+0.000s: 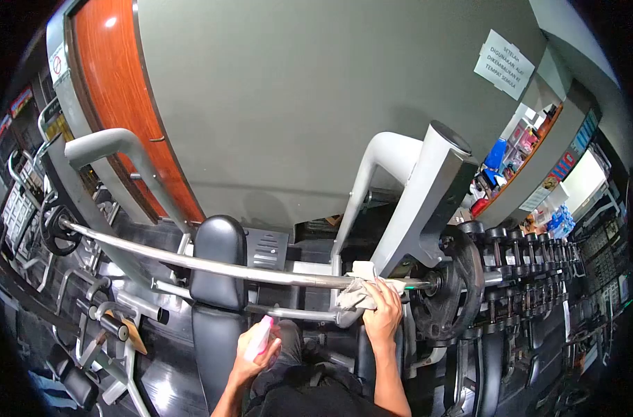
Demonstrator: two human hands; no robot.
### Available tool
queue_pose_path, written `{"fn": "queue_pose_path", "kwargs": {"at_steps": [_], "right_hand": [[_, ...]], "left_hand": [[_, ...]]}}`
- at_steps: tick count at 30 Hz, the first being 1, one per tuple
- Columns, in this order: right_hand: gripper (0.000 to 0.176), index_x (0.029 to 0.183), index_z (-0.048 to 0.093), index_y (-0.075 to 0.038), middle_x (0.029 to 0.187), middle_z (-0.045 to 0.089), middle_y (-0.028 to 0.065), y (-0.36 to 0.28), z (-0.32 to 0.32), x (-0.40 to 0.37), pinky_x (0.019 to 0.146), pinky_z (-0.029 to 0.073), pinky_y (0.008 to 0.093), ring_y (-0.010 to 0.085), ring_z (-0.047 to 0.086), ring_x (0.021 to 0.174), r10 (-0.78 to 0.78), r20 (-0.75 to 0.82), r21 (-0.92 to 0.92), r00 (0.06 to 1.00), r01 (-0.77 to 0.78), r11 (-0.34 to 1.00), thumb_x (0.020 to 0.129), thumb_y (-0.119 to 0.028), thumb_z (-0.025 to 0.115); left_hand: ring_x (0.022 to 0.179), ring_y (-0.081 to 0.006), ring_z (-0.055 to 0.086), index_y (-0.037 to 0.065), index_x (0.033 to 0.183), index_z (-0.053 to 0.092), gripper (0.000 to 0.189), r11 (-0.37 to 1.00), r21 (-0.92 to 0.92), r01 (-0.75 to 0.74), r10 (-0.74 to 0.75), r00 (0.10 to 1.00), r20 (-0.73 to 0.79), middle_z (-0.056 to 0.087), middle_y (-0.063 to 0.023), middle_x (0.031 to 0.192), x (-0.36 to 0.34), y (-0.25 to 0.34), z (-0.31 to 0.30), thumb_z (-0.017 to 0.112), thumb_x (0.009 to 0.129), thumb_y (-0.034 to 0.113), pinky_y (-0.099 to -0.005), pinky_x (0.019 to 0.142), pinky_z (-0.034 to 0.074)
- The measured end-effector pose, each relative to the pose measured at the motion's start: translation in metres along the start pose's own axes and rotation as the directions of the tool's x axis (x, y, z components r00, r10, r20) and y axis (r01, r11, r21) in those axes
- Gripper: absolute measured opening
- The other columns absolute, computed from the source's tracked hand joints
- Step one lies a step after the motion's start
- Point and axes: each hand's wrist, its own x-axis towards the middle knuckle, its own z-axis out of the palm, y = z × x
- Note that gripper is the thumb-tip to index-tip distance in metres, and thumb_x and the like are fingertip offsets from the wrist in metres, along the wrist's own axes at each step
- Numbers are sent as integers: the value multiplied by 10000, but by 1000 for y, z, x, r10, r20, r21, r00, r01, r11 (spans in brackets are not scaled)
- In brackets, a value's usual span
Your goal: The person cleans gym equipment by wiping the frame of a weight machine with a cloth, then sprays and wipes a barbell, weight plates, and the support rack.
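A long metal barbell (212,267) runs across the view above a black padded bench (219,260). My right hand (384,313) presses a pale cloth (357,295) onto the bar near its right end, the fingers bent over the cloth. Beside the right end hangs a black weight plate (452,288). Lower down and to the left, my left hand (257,347) is wrapped round a pink and white bottle (262,333), apart from the bar.
Grey rack uprights (424,201) stand behind the bar. Another plate (59,231) is at the bar's left end. Dumbbells (532,254) line a rack on the right. Behind are a grey wall (261,97) and a wooden door (118,76). Gym machines (111,326) stand at left.
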Motion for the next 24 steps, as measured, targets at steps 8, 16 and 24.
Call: {"fn": "queue_pose_path", "kwargs": {"at_steps": [8,16,24], "right_hand": [[480,1025,686,-99,1115,623,129,2,5,-3,1009,395,419,303,565,1085,-9,-38,-45,999,8,999,600,57,526],[504,1044,678,-107,1120,619,121,5,5,-6,1022,384,427,295,554,1108,-24,-32,-35,999,23,999,586,58,547],[499,1033,684,-114,1128,619,110,3,7,-4,1022,380,429,293,549,1113,-12,-30,-19,999,11,1000,582,53,548]], "left_hand": [[657,-147,613,-17,997,577,198,995,-81,61,-70,992,-106,631,-79,754,-8,-14,2,637,811,18,-279,677,495],[597,-120,596,-44,1019,565,208,999,-50,13,-20,989,-149,627,-78,735,-2,-10,-4,598,815,-21,-256,599,484],[583,-123,593,-48,1013,563,197,989,-137,58,-81,982,-172,629,-88,743,-1,-8,-11,585,819,-21,-258,591,484]]}}
